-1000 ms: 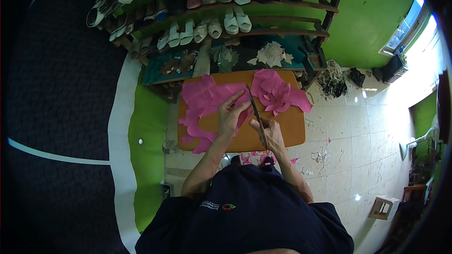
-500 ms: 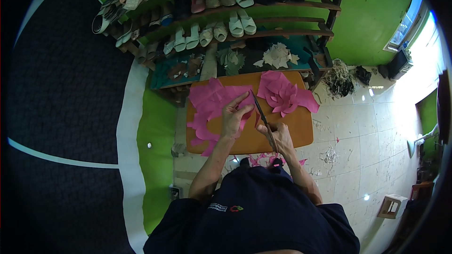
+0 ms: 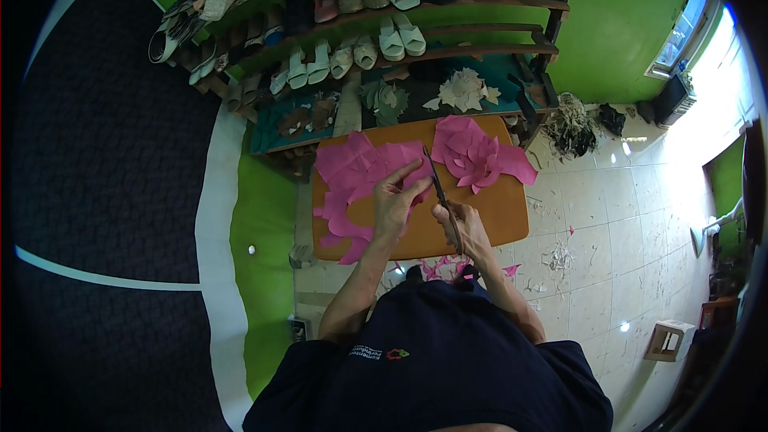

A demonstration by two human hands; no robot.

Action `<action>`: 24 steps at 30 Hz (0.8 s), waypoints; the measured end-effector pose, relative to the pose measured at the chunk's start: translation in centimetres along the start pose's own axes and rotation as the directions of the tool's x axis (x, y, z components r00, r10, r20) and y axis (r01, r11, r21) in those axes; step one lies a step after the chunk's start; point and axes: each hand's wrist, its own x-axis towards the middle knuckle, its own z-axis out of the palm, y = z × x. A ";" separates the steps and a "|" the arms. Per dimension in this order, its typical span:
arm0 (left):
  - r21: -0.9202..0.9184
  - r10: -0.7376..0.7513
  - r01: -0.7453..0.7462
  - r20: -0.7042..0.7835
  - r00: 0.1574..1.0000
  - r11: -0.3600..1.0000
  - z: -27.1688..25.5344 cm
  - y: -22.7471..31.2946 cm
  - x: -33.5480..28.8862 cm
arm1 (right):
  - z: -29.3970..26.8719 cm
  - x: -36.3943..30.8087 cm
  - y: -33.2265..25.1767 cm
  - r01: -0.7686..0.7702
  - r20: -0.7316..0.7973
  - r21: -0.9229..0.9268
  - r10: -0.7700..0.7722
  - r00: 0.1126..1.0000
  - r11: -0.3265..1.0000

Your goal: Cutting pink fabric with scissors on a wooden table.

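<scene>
Pinched between the thumb and fingers of my left hand (image 3: 392,202) is a piece of pink sheet material (image 3: 420,182). Its lower part is partly hidden by the hand. My right hand (image 3: 468,230) grips long dark scissors (image 3: 438,182), their blades pointing away from me along the right edge of that piece. Whether the blades touch it I cannot tell. Beneath and left of my left hand, a large pink sheet (image 3: 352,168) with cut-out edges lies on the orange-brown table (image 3: 504,220). At the table's far right rests a pile of pink cut pieces (image 3: 476,158).
Beyond the table stands a wooden rack (image 3: 480,52) with rows of shoes and sandals (image 3: 392,42). Pale cut pieces (image 3: 462,90) lie on its lowest shelf. Pink scraps (image 3: 438,268) litter the floor near my feet, and pale shavings (image 3: 560,256) lie on the tiles at right.
The whole view has shifted slightly. A narrow pink strip that showed between the scissors and my right thumb no longer shows. Both hands keep nearly the same position over the table.
</scene>
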 end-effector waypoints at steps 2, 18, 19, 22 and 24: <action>0.002 0.000 0.000 0.003 1.000 1.000 0.1 -0.1 0.0 | -0.1 -0.1 -0.2 0.018 -0.025 -0.006 -0.018 1.000 1.000; -0.081 0.017 -0.012 0.071 0.997 0.997 -1.3 -0.3 0.3 | -1.1 -1.0 -1.3 -0.017 -0.021 -0.074 0.015 1.000 0.997; -0.089 0.008 -0.001 0.080 0.997 0.996 -1.5 -0.3 0.3 | -1.3 -1.3 -1.6 -0.004 -0.021 -0.069 0.003 1.000 0.998; -0.090 -0.002 0.008 0.067 0.998 0.996 -1.4 -0.1 0.4 | -1.7 -1.3 -1.3 -0.020 -0.003 -0.053 0.020 1.000 0.998; -0.087 -0.004 0.008 0.047 0.999 0.996 -1.6 0.0 0.7 | -1.5 -1.5 -1.2 -0.046 0.007 -0.064 0.046 0.999 0.997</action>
